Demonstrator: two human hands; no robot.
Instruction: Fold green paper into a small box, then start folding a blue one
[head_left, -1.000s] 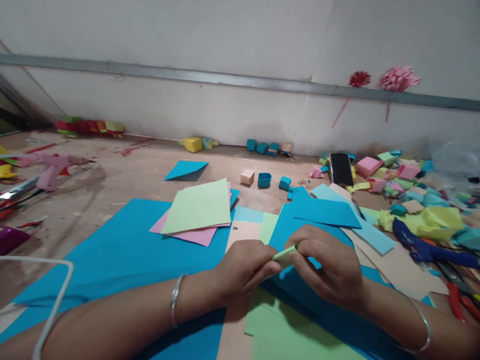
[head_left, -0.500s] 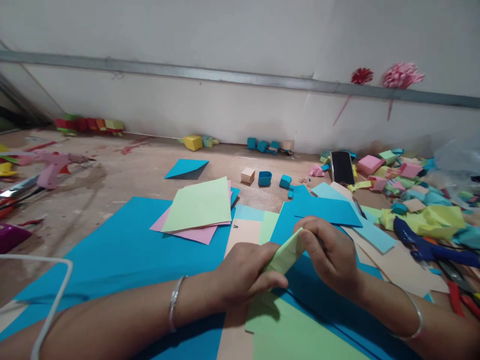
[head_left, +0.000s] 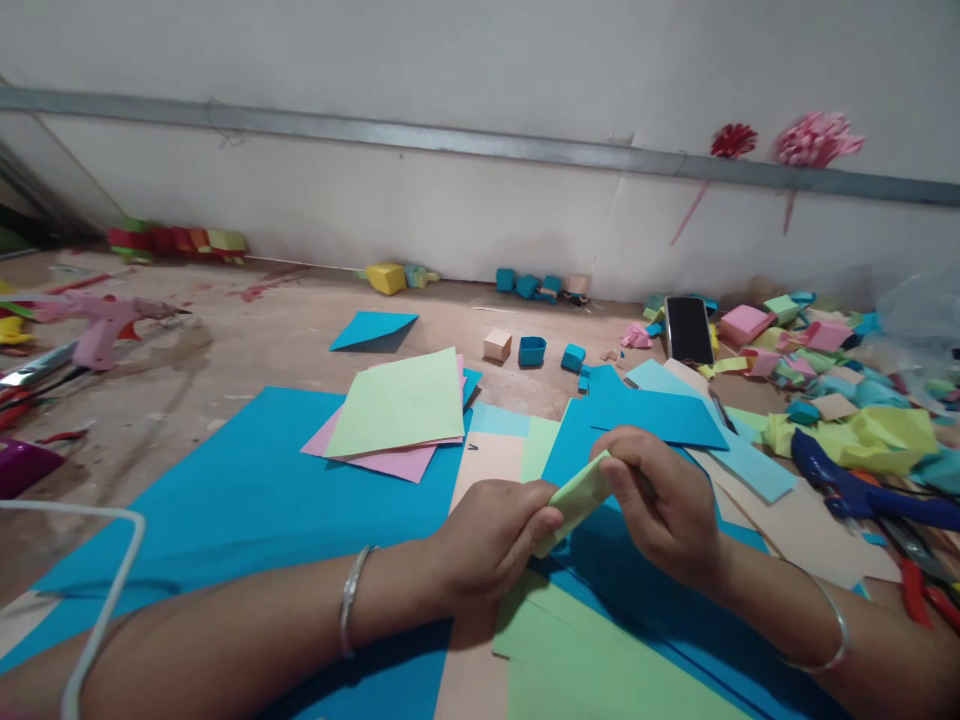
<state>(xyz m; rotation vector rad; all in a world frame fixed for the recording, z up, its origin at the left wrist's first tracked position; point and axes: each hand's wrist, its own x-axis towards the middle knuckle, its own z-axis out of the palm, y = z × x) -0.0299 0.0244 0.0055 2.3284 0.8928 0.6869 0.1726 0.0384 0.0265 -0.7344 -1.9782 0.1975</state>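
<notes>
My left hand [head_left: 499, 530] pinches the lower left end of a folded light green paper strip [head_left: 579, 503], thumb on top. The upper right end of the strip is between the thumb and fingers of my right hand [head_left: 664, 500]. The strip is held tilted above blue sheets and a light green sheet [head_left: 600, 660]. Left of my hands lies a large blue sheet [head_left: 247, 480], with a light green square [head_left: 405, 405] and a pink sheet [head_left: 394, 464] stacked on its far edge.
Small paper boxes [head_left: 497, 346] stand behind the sheets. At the right are a phone [head_left: 688, 331], folded paper scraps, blue-handled pliers [head_left: 862, 490] and red-handled pliers [head_left: 913, 592]. A pink glue gun [head_left: 101, 325] lies at the left, a white wire frame [head_left: 112, 590] nearer.
My left thumb has drawn back toward its fingers, and more of the strip's lower face shows. The strip stays held at both ends.
</notes>
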